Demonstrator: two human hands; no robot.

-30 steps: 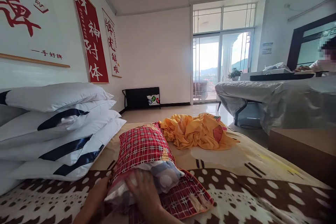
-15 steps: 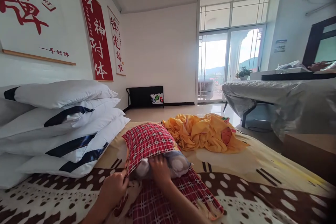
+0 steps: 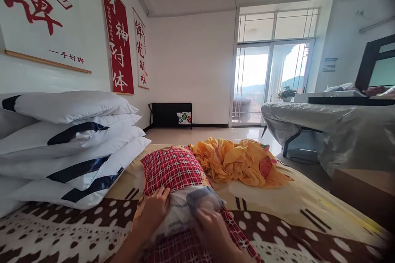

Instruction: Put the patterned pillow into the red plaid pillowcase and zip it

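"Resting where, that left hand (image 3: pixel 156 205)?"

"At the mouth of the red plaid cover (image 3: pixel 173 168), fingers bent by its hem. Whether they pinch the cloth, I can't tell."

"And the right hand (image 3: pixel 211 224)?"

"Blurred, fingers curled against the pale pillow (image 3: pixel 179 199), toward its right end. I can't tell if it's grasping anything."

"So where does the pillow sit?"

"Partly inside the cover, its near end sticking out between the two hands. More red plaid cloth lies under it, running toward the person. All of it is on the patterned blanket (image 3: pixel 268 236), the one with brown bands and pale dots."

"What's around it?"

"A crumpled yellow cloth (image 3: pixel 237 162) just beyond, to the right, and a stack of white pillows (image 3: pixel 70 107) with dark bands to the left. Farther off, on the right, there's a plastic-draped tabletop (image 3: pixel 296 111) near the glass doors (image 3: pixel 253 70), and a brown box (image 3: pixel 364 193) closer in."
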